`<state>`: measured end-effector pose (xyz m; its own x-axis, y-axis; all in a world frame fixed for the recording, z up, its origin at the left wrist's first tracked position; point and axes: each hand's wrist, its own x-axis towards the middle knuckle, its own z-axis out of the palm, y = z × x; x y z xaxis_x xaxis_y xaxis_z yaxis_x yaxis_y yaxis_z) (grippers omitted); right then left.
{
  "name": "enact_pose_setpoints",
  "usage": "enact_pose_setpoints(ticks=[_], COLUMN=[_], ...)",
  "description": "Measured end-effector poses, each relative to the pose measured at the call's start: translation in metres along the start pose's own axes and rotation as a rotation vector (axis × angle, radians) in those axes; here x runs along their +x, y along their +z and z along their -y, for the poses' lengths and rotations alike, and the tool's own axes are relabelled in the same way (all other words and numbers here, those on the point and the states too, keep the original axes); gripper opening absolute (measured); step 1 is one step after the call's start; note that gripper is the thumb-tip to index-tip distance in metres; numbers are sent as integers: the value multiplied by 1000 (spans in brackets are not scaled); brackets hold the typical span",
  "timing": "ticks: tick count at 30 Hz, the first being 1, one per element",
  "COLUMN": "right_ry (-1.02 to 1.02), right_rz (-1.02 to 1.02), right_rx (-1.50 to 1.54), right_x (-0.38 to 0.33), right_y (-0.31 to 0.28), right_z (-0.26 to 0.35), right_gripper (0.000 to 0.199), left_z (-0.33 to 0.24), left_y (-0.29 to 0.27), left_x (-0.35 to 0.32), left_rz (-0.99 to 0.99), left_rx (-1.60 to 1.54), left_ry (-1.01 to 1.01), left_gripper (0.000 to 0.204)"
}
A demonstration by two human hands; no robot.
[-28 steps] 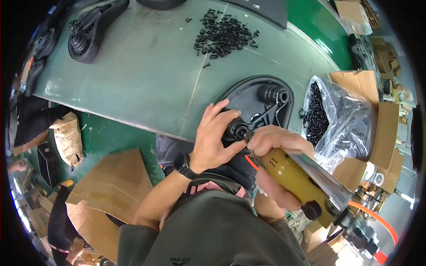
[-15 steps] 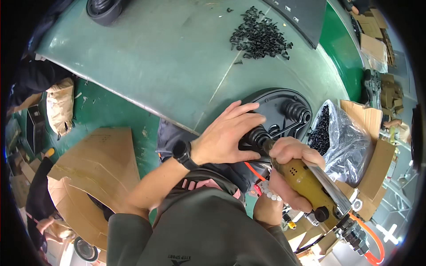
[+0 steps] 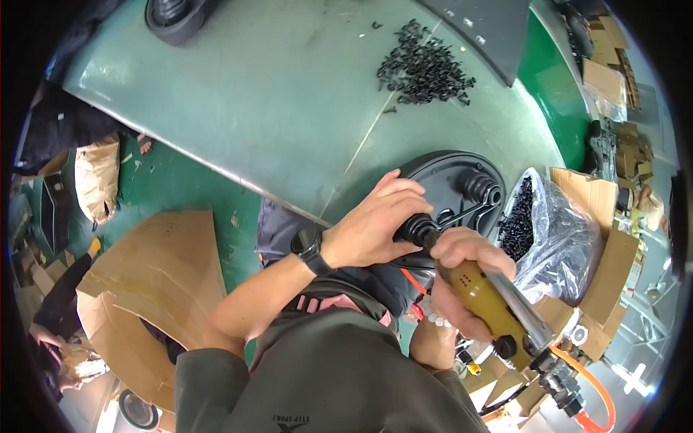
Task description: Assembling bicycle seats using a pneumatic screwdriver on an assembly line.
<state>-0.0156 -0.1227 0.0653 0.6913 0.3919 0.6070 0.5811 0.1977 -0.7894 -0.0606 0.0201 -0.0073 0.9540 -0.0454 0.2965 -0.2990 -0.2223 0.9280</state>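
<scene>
At the table's near edge lies a black oval plastic housing point(image 3: 442, 177), with a ribbed black post point(image 3: 478, 186) rising at its far right. My left hand point(image 3: 381, 222), wearing a dark watch point(image 3: 307, 249), curls over the housing's near left side, fingers and thumb around a second ribbed black post point(image 3: 417, 229). My right hand point(image 3: 465, 252) is wrapped around a yellow air screwdriver point(image 3: 482, 297) with a silver lever. The driver's nose meets this second post; its bit tip is hidden. An orange air hose point(image 3: 605, 386) runs from the driver's rear.
A pile of black screws point(image 3: 426, 68) lies on the green table point(image 3: 238, 94). A lined carton point(image 3: 613, 278) at right holds more black screws point(image 3: 518, 224). Another ribbed black part point(image 3: 173, 18) stands far left. An open carton point(image 3: 155, 267) sits left, and a co-worker's hand point(image 3: 45, 335) shows lower left.
The driver and my right hand have shifted slightly left and up, still against the ribbed post. My left hand's fingers have drawn closer together around it.
</scene>
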Motion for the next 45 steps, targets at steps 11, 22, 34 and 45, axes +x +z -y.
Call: enact_pose_setpoints(ticks=[11, 22, 34, 45], right_ry=[-21, -71, -64, -80], right_rz=[-33, -212, -286, -392], right_rx=[329, 289, 401, 403], right_x=[18, 11, 19, 14], right_y=[-38, -37, -19, -31], right_z=[63, 65, 70, 74], right_gripper=[84, 93, 86, 81], left_z=[44, -8, -59, -72], left_y=[-44, -14, 14, 9], left_x=[53, 24, -25, -14], left_rz=[-372, -250, -23, 115], left_rx=[752, -688, -1252, -1260], left_ry=[-121, -426, -432, -655], left_gripper=[33, 9, 22, 23])
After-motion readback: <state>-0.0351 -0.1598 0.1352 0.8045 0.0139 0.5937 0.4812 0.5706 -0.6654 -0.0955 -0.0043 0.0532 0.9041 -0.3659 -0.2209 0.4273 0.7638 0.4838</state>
